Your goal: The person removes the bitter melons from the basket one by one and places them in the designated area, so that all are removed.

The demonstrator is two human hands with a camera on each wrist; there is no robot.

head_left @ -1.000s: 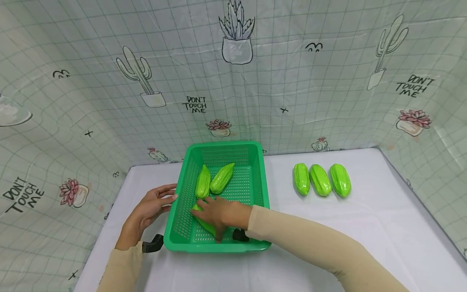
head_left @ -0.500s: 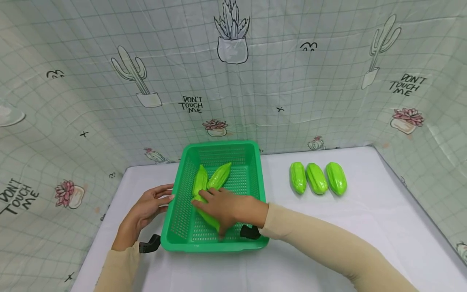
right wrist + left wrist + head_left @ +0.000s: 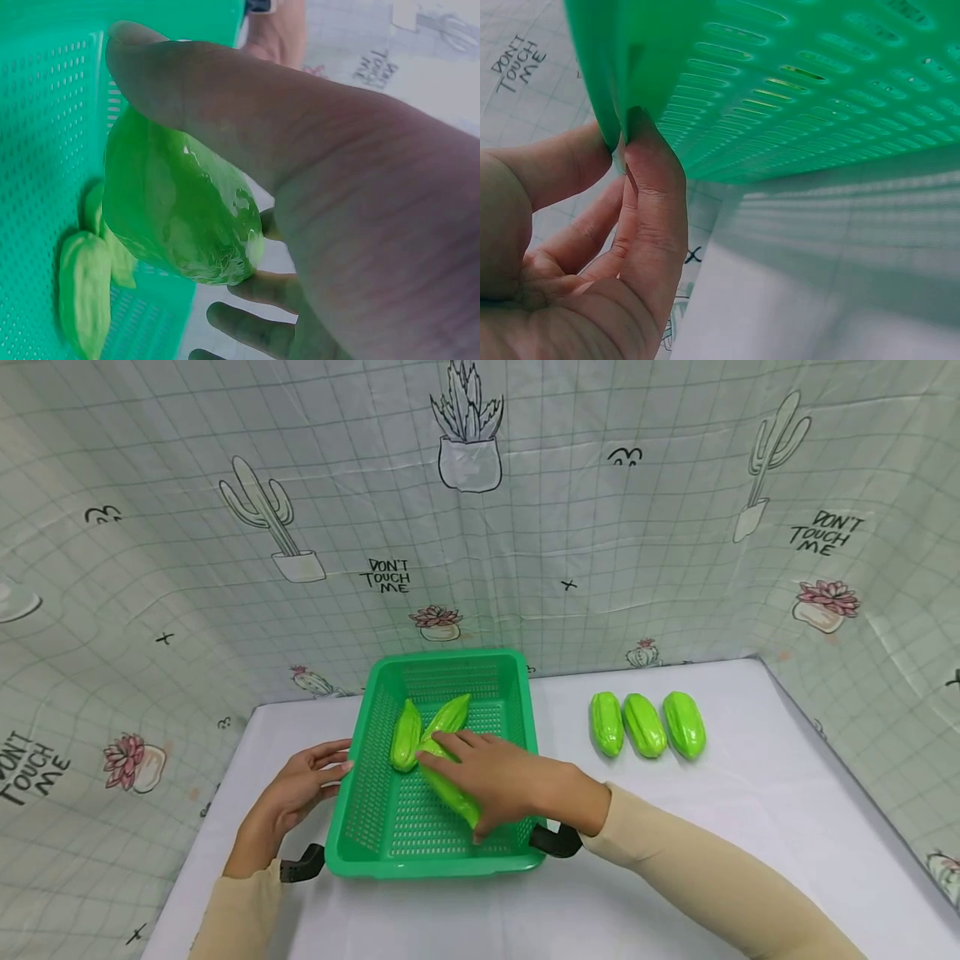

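Observation:
My right hand [image 3: 504,777] grips a bright green, ridged gourd [image 3: 454,793] over the green plastic basket [image 3: 431,867]. In the right wrist view the thumb lies along one side of this gourd [image 3: 176,199] and fingers reach round the other. Two more gourds lie in the basket, a slim one [image 3: 406,739] on the left and a slanted one [image 3: 452,713] beside it, partly hidden. At the basket's left side is my left hand [image 3: 296,789]; in the left wrist view its thumb and forefinger pinch the rim [image 3: 600,75].
To the right of the basket, three green gourds stand in a row on the white tablecloth: a left one [image 3: 607,725], a middle one [image 3: 645,726] and a right one [image 3: 685,725]. Behind the table hangs a checked curtain [image 3: 525,552] with cactus drawings.
My right hand has moved right and slightly up the view with the gourd, away from the basket's left side. The left hand keeps its place at the rim.

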